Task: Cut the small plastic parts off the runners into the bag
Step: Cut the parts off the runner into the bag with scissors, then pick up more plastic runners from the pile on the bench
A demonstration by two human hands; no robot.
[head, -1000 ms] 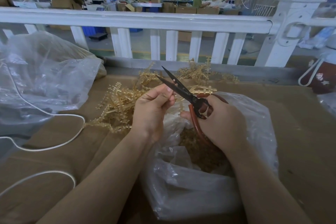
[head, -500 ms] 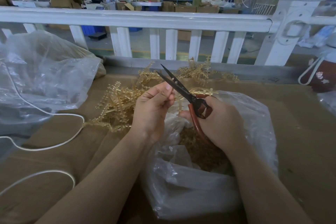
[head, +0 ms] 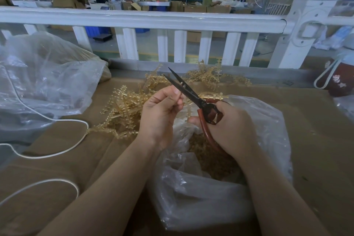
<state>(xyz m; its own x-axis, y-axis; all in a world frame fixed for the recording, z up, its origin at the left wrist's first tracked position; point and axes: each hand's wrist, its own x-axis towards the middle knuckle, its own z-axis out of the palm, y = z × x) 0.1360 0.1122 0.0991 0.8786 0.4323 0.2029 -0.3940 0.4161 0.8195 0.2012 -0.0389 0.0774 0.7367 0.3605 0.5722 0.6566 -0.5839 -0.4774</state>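
Right over the mouth of the clear plastic bag [head: 220, 201], the two hands work close together without touching. The right hand [head: 229, 130] grips the red-brown handles of the scissors [head: 193, 96], fingers curled round the loops; the dark blades point up and away to the left and stand slightly apart. The left hand [head: 161, 117] pinches a thin amber runner [head: 186, 110] between thumb and fingers, its tip held up against the lower blade. A tiny pale piece seems to sit between the blades, though it is too small to say for sure.

Below the hands, the bag lies open on the cardboard-covered counter [head: 316, 130], and a heap of cut amber parts [head: 210, 159] lies inside it. Just behind and to the left of the hands, a loose pile of uncut runners [head: 124, 109] spreads over the counter, with more of them [head: 208, 74] along the far edge.

Farther left sits a second, larger clear bag [head: 44, 82], crumpled, and a white cord [head: 57, 154] loops across the counter in front of it. A white railing [head: 145, 19] runs along the back of the counter. At the right edge stands a dark red container with a white strap [head: 339, 84]. Beyond the railing is a workshop floor with cardboard boxes, screens and people at benches.
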